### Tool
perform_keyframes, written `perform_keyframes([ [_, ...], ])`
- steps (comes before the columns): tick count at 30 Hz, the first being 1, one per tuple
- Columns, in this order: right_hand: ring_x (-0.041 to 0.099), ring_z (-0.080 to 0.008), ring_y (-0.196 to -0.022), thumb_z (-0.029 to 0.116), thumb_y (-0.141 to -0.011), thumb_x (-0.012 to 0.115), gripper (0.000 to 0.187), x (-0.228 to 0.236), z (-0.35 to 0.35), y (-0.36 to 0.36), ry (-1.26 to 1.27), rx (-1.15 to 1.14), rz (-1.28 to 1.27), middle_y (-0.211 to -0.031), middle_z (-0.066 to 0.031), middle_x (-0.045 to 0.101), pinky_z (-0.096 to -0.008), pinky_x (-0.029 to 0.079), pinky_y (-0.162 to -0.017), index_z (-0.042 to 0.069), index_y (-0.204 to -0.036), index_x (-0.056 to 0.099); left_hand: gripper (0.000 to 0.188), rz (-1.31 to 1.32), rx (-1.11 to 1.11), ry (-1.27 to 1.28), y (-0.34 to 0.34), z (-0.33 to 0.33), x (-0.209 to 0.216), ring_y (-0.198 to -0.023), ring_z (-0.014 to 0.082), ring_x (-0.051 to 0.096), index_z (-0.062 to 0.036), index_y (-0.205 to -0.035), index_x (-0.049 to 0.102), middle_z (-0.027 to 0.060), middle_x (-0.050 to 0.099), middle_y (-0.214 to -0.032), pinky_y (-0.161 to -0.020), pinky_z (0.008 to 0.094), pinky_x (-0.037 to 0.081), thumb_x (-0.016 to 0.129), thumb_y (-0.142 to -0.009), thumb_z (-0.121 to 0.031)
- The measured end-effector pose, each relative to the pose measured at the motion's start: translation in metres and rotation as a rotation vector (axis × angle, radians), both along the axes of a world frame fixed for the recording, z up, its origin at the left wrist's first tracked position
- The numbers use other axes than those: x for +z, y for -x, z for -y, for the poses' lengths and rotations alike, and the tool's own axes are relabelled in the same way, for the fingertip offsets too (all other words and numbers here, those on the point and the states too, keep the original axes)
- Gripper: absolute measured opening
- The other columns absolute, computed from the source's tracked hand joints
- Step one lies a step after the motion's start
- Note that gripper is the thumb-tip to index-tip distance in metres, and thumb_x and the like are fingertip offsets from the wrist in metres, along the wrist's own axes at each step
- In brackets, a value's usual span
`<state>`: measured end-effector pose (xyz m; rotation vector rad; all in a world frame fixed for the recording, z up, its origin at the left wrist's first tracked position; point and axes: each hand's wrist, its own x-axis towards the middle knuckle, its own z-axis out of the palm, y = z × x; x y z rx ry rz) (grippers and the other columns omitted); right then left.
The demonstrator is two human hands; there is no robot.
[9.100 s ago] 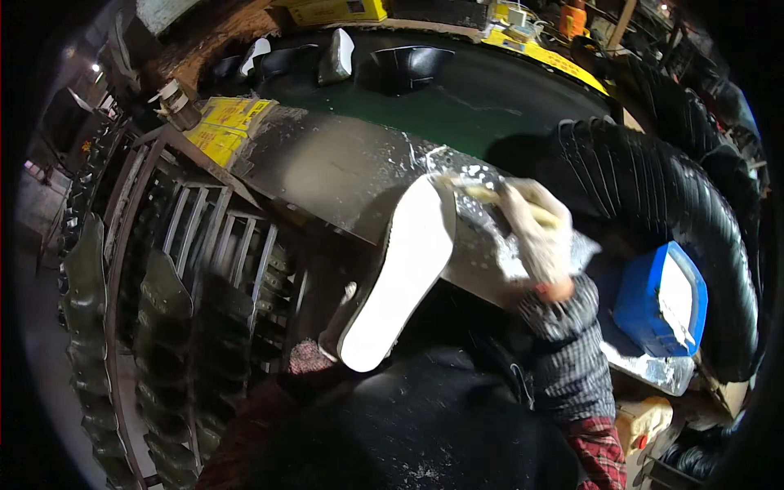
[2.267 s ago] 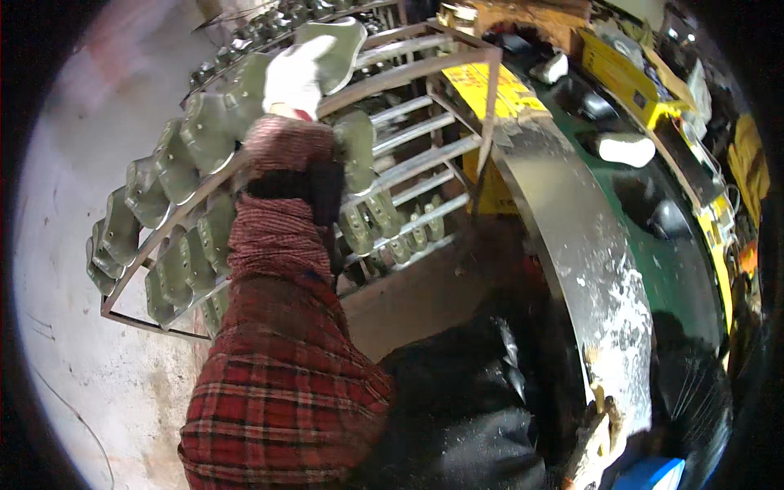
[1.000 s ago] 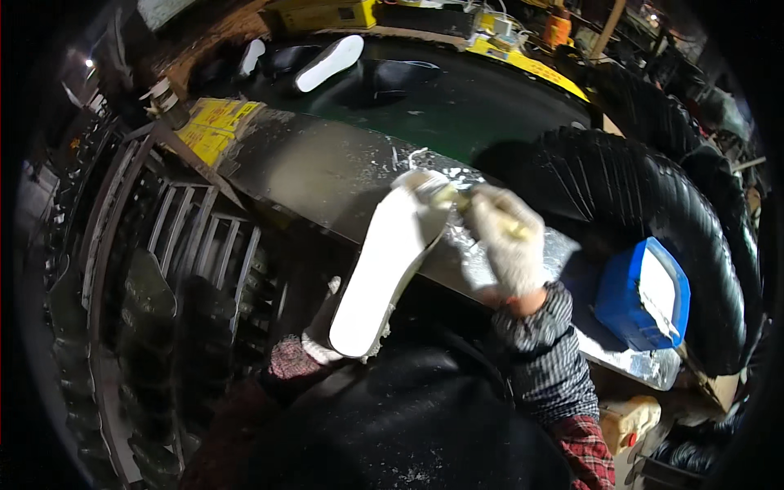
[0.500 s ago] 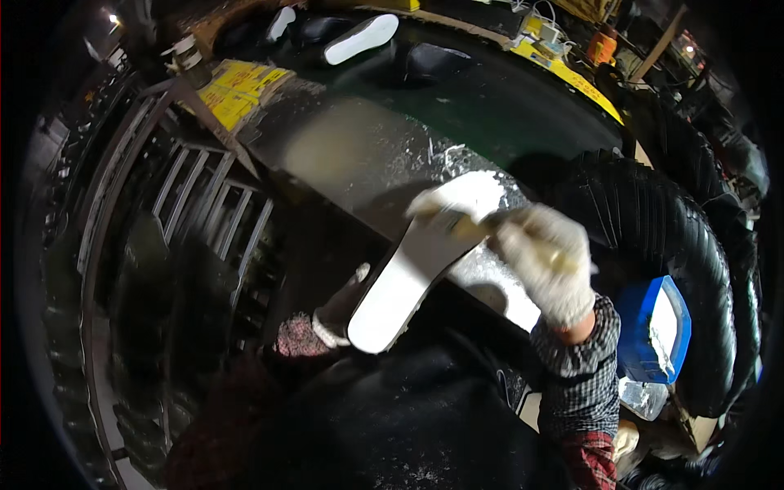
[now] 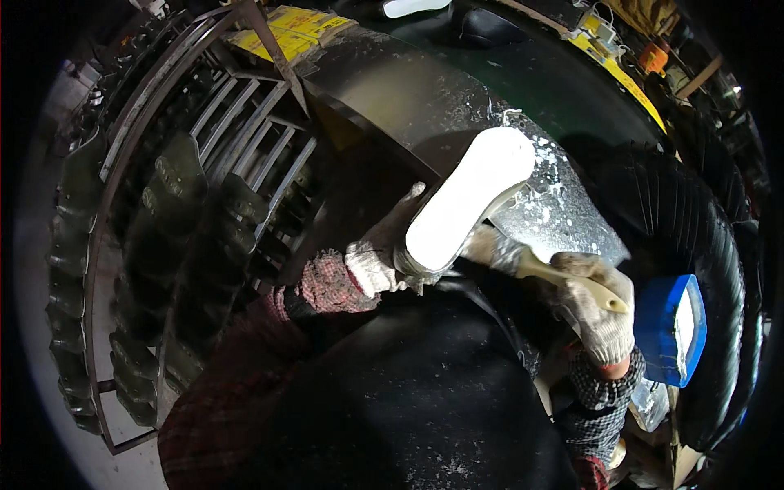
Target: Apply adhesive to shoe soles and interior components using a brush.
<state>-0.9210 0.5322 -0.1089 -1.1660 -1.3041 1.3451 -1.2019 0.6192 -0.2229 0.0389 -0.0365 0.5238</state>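
Observation:
My gloved left hand [image 5: 377, 255] is closed round the heel end of a shoe [image 5: 474, 192], held bottom up. Its sole face is bright white and wet-looking, and most of the upper is hidden beneath. In my gloved right hand [image 5: 594, 300] is a paintbrush [image 5: 535, 265] with a pale handle. The brush's bristles sit at the shoe's right side edge, close to the heel; I cannot tell whether they touch. White-smeared metal table [image 5: 563, 204] lies beyond the shoe.
A blue container [image 5: 671, 331] with white stuff inside stands right of my right hand. Large ribbed black pieces [image 5: 686, 220] curve behind it. At left are a metal rack [image 5: 245, 122] and several dark shoe-like shapes [image 5: 175, 237]. Another white sole [image 5: 415, 7] lies at the far edge.
The brush has moved from the sole's far end to its near right edge, with my right hand lower. The sole is now whiter at the far end. The view has shifted.

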Motion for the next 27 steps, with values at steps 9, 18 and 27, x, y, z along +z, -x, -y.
perform_keyframes([
  [9,0.060,-0.0128,-0.073,0.023,-0.092,0.059,0.029,-0.045,-0.067,-0.025,-0.189,-0.147,0.084,-0.091,-0.0094,0.064,-0.0258,0.048,-0.065,-0.004,-0.103,0.062,0.062,-0.197,0.011,0.225,0.034,0.012,-0.012,-0.095,0.0295,0.067,-0.0020,-0.133,0.046,0.0193,0.065,-0.110,-0.082,0.0409,0.057,0.053,-0.092,-0.049],
  [18,0.061,-0.0248,-0.072,-0.009,-0.066,0.072,0.044,-0.021,-0.043,0.014,-0.713,0.010,0.761,-0.086,-0.0109,0.059,-0.0314,0.050,-0.060,0.005,-0.108,0.065,0.078,-0.328,-0.001,0.102,0.044,0.009,-0.004,-0.094,0.0386,0.061,-0.0073,-0.136,0.045,0.0233,0.056,-0.118,-0.079,0.0493,0.053,0.046,-0.085,-0.067],
  [27,0.061,-0.0276,-0.074,0.014,-0.083,0.065,0.026,0.006,-0.021,-0.009,-0.689,0.110,0.662,-0.087,-0.0109,0.061,-0.0358,0.051,-0.059,0.012,-0.110,0.064,0.046,-1.070,0.578,-0.557,-0.026,-0.089,0.057,-0.102,0.0286,0.062,-0.0030,-0.127,0.049,0.0118,0.061,-0.118,-0.072,0.0394,0.061,0.042,-0.099,-0.039],
])
